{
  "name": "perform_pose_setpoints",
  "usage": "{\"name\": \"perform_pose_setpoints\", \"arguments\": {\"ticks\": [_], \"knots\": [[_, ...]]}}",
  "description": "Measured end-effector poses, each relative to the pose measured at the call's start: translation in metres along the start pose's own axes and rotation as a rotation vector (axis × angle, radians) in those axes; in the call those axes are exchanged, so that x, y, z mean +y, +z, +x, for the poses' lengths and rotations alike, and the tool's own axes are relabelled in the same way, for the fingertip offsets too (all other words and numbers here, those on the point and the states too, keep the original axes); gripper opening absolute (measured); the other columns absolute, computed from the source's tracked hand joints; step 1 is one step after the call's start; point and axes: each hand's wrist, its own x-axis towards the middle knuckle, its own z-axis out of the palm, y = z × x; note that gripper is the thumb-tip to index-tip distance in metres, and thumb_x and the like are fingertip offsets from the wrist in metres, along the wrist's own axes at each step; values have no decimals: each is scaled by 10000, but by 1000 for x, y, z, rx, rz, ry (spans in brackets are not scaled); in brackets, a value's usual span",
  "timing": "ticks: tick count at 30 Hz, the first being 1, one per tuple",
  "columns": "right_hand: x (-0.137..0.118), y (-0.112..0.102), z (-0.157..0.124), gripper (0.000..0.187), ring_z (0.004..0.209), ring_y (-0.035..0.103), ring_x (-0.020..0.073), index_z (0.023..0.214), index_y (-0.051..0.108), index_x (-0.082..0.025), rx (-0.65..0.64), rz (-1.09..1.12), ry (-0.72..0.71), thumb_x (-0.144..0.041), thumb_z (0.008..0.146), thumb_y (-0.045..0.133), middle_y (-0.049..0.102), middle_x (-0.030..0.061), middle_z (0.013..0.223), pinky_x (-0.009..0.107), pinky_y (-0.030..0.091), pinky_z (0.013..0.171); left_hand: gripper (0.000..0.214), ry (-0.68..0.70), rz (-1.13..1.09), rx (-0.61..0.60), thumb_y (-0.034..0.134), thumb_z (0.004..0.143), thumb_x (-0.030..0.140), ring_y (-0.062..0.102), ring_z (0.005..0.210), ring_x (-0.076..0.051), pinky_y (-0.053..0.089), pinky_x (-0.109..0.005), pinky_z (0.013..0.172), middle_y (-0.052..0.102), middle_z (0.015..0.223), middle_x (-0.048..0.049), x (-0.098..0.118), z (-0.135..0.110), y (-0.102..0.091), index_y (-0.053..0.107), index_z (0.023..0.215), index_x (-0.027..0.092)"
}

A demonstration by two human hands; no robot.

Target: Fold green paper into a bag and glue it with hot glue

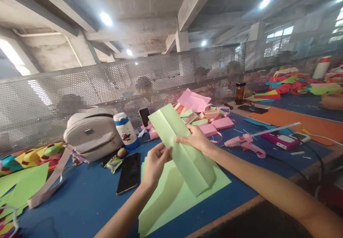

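Note:
A folded sheet of light green paper [184, 159] is held up at a slant between both hands, with a lengthwise crease running along it. My left hand [157, 161] pinches its left edge near the middle. From the right, my right hand [195, 140] grips the opposite edge, its thumb pressed on the front face and the other fingers partly hidden behind. Beneath it, a stack of light green sheets [160, 216] lies on the blue tabletop [88, 202]. The held paper casts a shadow on the stack.
Left of the stack lie a phone [128, 173] and a snack packet [114, 163]; a bottle [125, 131] and pale backpack [91, 134] stand behind. Pink paper pieces [222, 123] are piled beyond my hands. A pink glue gun [245, 143] rests at right, before an orange sheet [302, 122].

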Motion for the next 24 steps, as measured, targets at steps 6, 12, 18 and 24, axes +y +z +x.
{"name": "perform_pose_setpoints", "arguments": {"ticks": [6, 12, 18, 24], "knots": [[6, -3, 6, 521, 740, 708, 247, 860, 720, -154, -25, 72, 17, -428, 466, 921, 760, 59, 808, 317, 553, 640, 500, 54, 43, 76, 819, 663, 513, 693, 670, -196, 575, -302, 659, 765, 822, -73, -4, 6, -5, 745, 962, 119], [23, -10, 14, 410, 614, 676, 182, 713, 707, -159, 14, 98, 78, -511, 566, 857, 714, 20, 653, 288, 553, 595, 428, 34, 46, 123, 830, 647, 485, 628, 577, -135, 530, -238, 596, 723, 682, -29, -13, 11, -18, 751, 852, 119], [39, -14, 17, 381, 580, 663, 147, 713, 704, -162, 21, 86, 147, -523, 658, 810, 721, 56, 683, 243, 540, 543, 436, -34, 20, 134, 842, 610, 501, 660, 591, -170, 555, -288, 625, 735, 707, -61, -22, 15, -32, 724, 781, 118], [40, -6, 8, 443, 518, 576, 121, 730, 702, -161, -41, 33, 152, -572, 605, 811, 654, -3, 606, 213, 449, 467, 448, -72, 3, 133, 847, 584, 527, 678, 608, -193, 572, -327, 670, 733, 704, -61, -25, 15, -34, 679, 714, 133]]}}
